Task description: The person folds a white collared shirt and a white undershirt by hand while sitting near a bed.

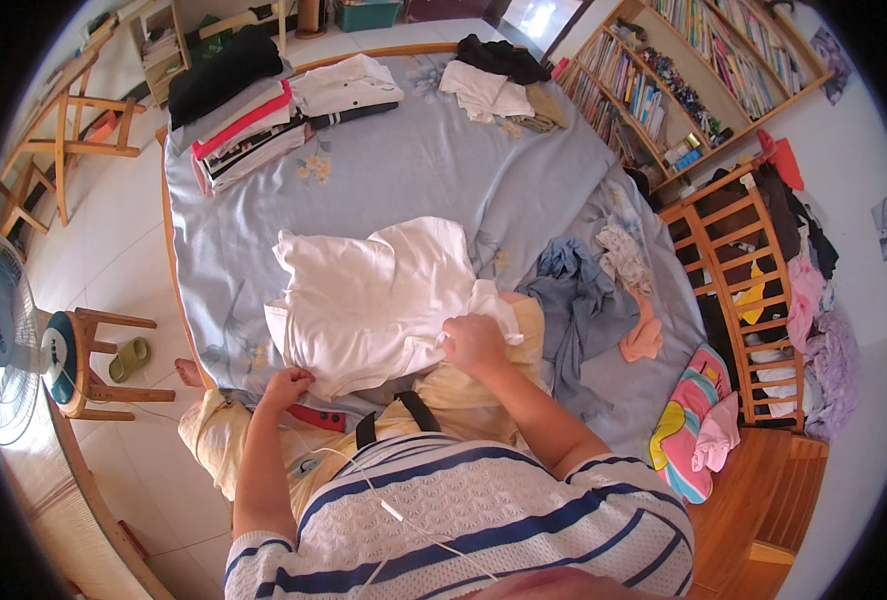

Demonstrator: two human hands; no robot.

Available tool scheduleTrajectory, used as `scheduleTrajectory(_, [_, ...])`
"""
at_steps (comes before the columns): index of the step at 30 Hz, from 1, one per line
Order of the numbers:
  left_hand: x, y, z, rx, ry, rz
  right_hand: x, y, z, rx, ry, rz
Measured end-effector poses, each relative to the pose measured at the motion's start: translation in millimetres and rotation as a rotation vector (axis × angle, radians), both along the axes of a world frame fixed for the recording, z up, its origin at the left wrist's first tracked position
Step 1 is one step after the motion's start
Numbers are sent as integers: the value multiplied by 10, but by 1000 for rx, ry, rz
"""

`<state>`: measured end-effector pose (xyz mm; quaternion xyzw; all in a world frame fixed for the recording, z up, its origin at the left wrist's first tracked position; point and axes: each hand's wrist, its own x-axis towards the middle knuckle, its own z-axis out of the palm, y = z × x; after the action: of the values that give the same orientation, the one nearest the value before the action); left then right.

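A white cloth garment [376,292] lies spread and somewhat wrinkled on the bed, its near edge reaching over my lap. My left hand [287,388] pinches its near left corner. Farther right, my right hand [475,345] grips the near right part, where the fabric bunches around the fingers. Beyond the garment, at the bed's far left, stand stacks of folded clothes [252,135]. A smaller pile with a white folded piece [488,90] sits at the far right. Crumpled blue-grey clothing [578,300] lies to the right, beside a peach-coloured cloth [641,330].
A flowered blue-grey bedsheet [383,172] covers the bed. On the left are an electric fan [8,337] and a wooden stool [80,364]. A wooden railing [743,300] with clothes behind it and a bookshelf [683,90] stand on the right. A red object [316,417] lies near my lap.
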<state>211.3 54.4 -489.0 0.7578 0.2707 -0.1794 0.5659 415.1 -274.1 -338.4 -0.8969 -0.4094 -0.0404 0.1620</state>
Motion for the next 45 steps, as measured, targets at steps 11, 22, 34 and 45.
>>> scheduleTrajectory(11, [55,-9,134,13,26,-10,14,18,43,-13,15,3])
scheduleTrajectory(22, [166,344,480,-233,-68,142,373,-146,50,309,465,-203])
scheduleTrajectory(34, [324,464,2602,276,-973,133,741,-483,1716,1141,981,51])
scheduleTrajectory(45, [547,-209,1302,-195,-63,-105,928,-1071,615,-490,606,-239])
